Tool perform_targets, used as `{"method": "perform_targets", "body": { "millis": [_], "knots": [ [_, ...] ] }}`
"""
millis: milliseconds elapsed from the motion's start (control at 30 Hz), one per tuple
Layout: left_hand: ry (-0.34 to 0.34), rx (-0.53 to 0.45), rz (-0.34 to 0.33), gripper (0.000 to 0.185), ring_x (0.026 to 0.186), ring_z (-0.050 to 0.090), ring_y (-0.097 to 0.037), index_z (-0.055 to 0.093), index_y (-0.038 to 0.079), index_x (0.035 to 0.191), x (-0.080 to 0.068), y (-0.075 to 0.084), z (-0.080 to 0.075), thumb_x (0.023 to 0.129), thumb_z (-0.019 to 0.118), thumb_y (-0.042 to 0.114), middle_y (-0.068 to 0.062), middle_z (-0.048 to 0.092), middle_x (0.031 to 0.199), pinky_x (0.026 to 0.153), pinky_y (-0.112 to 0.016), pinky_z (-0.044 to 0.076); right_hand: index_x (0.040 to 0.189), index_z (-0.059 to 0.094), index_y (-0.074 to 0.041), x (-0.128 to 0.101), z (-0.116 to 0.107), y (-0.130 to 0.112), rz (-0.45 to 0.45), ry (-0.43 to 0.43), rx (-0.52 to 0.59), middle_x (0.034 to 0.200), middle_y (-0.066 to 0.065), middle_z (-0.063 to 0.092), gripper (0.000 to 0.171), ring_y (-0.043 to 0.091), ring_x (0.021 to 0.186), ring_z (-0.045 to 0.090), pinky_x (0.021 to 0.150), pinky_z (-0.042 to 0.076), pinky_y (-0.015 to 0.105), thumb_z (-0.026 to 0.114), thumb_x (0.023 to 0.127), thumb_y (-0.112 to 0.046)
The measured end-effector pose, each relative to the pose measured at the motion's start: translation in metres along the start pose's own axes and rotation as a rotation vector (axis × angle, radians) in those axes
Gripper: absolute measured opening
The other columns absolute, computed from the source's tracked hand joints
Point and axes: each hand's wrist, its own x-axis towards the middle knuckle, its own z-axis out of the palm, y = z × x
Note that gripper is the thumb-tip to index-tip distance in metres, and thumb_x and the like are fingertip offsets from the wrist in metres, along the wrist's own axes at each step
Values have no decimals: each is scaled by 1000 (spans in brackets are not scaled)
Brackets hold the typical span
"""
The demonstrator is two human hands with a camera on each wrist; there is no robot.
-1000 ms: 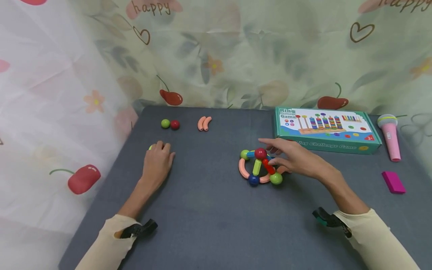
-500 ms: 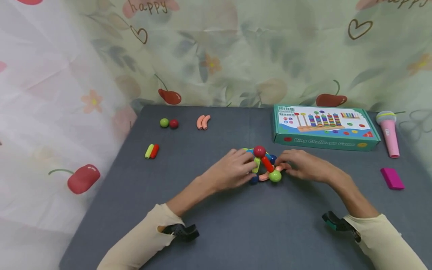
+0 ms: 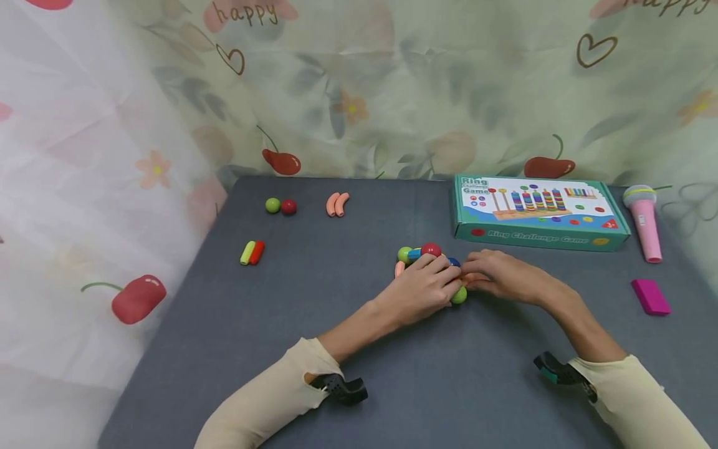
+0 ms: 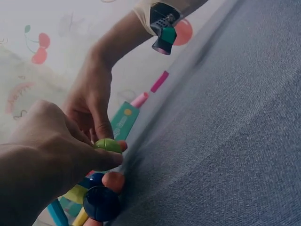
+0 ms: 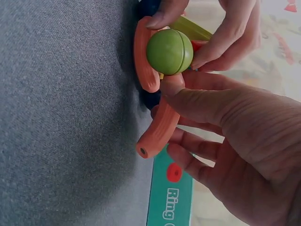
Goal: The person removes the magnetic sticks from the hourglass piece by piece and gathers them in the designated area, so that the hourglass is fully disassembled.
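A magnetic ball-and-stick structure, with a red ball [image 3: 430, 249] near its top, stands on the table, partly hidden by both hands. From the left my left hand [image 3: 417, 290] reaches over it; thumb and fingers grip its near side around the red stick and a curved orange stick [image 5: 144, 52], beside a green ball [image 5: 169, 52]. My right hand [image 3: 507, 277] pinches another curved orange stick [image 5: 160, 127] between thumb and fingers. One end of that stick meets the green ball; the other end is free. A dark blue ball [image 4: 101, 203] shows low in the left wrist view.
Green and red balls [image 3: 288, 207], two curved sticks [image 3: 337, 204] and two short straight sticks [image 3: 252, 252] lie at the left. A Ring Challenge Game box [image 3: 541, 213], pink toy microphone [image 3: 645, 224] and magenta block [image 3: 650, 297] are at the right.
My left hand has left the yellow-green and red sticks at the left and moved right onto the structure. My right hand has shifted slightly to the structure's right side, holding a curved stick.
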Motion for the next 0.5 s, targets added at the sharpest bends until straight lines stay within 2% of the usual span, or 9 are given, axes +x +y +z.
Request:
{"method": "perform_targets", "body": {
  "millis": [200,400,500],
  "knots": [
    [25,0,-9,25,107,61,-13,74,22,124,-1,1,4,109,56,31,9,73,123,100,-27,45,111,77,-16,-2,2,1,-6,20,-11,95,-10,68,16,8,87,56,81,51,31,75,96,-16],
    [35,18,-10,24,106,61,-13,74,22,124,-2,2,6,108,58,30,10,74,122,100,-27,45,114,75,-13,-2,1,1,49,3,36,100,-7,71,17,10,90,60,84,54,33,73,98,-19],
    [45,14,-16,23,107,62,-14,75,21,121,-1,2,7,107,61,31,9,75,119,99,-28,46,113,74,-12,-4,-2,0,79,-15,96,99,-6,72,17,7,87,61,81,56,29,72,99,-21]
  ]
}}
